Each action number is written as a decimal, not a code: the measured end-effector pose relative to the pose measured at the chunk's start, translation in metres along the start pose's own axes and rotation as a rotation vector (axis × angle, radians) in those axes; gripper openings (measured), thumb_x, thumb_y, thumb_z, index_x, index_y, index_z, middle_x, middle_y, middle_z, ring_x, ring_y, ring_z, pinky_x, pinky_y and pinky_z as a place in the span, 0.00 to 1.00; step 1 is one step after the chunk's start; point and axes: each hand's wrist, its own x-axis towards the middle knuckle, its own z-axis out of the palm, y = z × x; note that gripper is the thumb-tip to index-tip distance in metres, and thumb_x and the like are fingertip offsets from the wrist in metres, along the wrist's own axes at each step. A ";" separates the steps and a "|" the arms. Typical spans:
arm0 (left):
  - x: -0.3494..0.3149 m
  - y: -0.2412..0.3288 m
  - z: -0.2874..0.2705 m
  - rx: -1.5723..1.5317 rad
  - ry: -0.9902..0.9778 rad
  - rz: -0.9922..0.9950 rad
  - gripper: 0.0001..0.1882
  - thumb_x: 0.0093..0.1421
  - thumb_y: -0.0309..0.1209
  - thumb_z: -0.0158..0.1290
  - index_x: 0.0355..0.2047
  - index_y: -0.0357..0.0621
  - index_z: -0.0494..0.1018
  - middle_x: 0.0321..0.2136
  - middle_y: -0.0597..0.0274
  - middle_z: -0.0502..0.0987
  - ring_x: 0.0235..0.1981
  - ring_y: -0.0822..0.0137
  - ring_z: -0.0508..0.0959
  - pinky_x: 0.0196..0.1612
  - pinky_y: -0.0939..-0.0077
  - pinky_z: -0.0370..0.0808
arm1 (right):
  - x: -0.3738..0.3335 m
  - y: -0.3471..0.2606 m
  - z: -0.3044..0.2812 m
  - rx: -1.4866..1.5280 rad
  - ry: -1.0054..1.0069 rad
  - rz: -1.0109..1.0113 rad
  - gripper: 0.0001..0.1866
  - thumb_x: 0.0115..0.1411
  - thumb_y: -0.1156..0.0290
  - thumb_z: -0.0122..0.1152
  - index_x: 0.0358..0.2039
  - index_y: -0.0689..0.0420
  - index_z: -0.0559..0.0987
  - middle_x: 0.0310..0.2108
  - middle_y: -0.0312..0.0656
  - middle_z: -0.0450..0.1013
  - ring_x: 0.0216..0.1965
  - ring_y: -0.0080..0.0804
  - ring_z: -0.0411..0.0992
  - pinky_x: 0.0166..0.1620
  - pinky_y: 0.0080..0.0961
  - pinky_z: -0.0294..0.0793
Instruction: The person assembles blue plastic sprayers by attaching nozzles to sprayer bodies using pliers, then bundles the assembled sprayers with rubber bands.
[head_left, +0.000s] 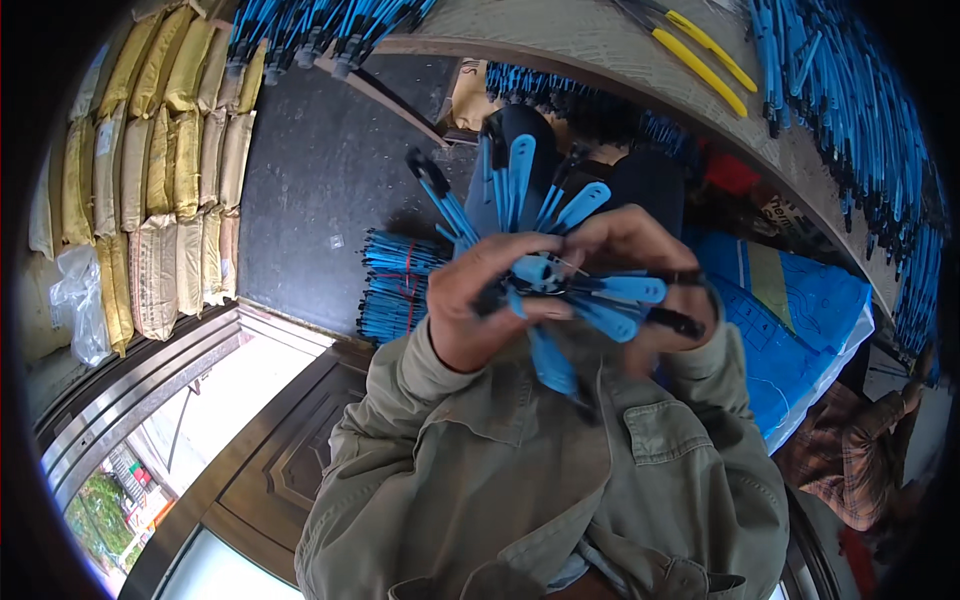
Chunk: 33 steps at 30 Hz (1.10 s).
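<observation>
In front of my chest is a bundle of blue and black plastic strips (540,270), its flat slotted blue ends and black tips fanning out on several sides. My left hand (465,295) is closed around the left side of the bundle, thumb and fingers near its middle. On the other side, my right hand (665,270) curls round the strips, its lower fingers smeared by motion. A thin pale line shows between the hands at the bundle's middle; I cannot tell what it is. Below the hands hangs a blurred blue strip (552,365).
Tied blue bundles (395,285) are stacked left of my legs. The worktable (600,40) carries yellow-handled pliers (705,65) and a heap of blue strips (850,130). At right lies a blue printed sack (790,320); beyond it, a person in a plaid shirt (850,450). Filled sacks (155,170) line the left.
</observation>
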 end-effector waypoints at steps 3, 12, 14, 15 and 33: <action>0.004 -0.013 -0.021 -0.215 -0.118 -0.018 0.23 0.41 0.30 0.64 0.38 0.32 0.73 0.34 0.52 0.76 0.37 0.57 0.76 0.42 0.71 0.70 | -0.004 -0.004 -0.005 0.268 -0.134 0.228 0.19 0.45 0.67 0.69 0.34 0.64 0.74 0.29 0.45 0.73 0.31 0.27 0.72 0.29 0.23 0.68; -0.005 -0.022 -0.018 -0.324 -0.181 0.145 0.27 0.36 0.38 0.67 0.35 0.35 0.75 0.31 0.56 0.76 0.33 0.61 0.76 0.39 0.70 0.71 | 0.001 0.015 0.012 -0.210 -0.294 -0.198 0.07 0.47 0.72 0.65 0.26 0.61 0.79 0.23 0.43 0.74 0.24 0.31 0.73 0.28 0.26 0.68; -0.008 -0.018 -0.014 -0.203 -0.082 0.174 0.25 0.35 0.34 0.68 0.34 0.36 0.75 0.31 0.56 0.76 0.33 0.61 0.76 0.38 0.70 0.71 | 0.000 0.016 0.013 -0.222 -0.245 -0.248 0.07 0.45 0.72 0.66 0.24 0.61 0.79 0.20 0.42 0.73 0.22 0.31 0.73 0.28 0.26 0.67; -0.010 -0.016 -0.012 -0.209 -0.090 0.174 0.25 0.35 0.34 0.68 0.34 0.36 0.75 0.31 0.56 0.76 0.33 0.61 0.76 0.38 0.70 0.71 | -0.002 0.016 0.014 -0.252 -0.219 -0.244 0.06 0.45 0.72 0.66 0.24 0.60 0.79 0.21 0.42 0.73 0.23 0.32 0.72 0.27 0.25 0.67; -0.011 0.000 0.017 -0.131 0.103 0.003 0.13 0.45 0.23 0.62 0.32 0.38 0.73 0.29 0.58 0.77 0.30 0.67 0.77 0.34 0.76 0.73 | 0.016 0.031 -0.015 -0.320 -0.388 -0.032 0.08 0.45 0.71 0.68 0.23 0.61 0.78 0.20 0.40 0.74 0.23 0.25 0.73 0.29 0.20 0.70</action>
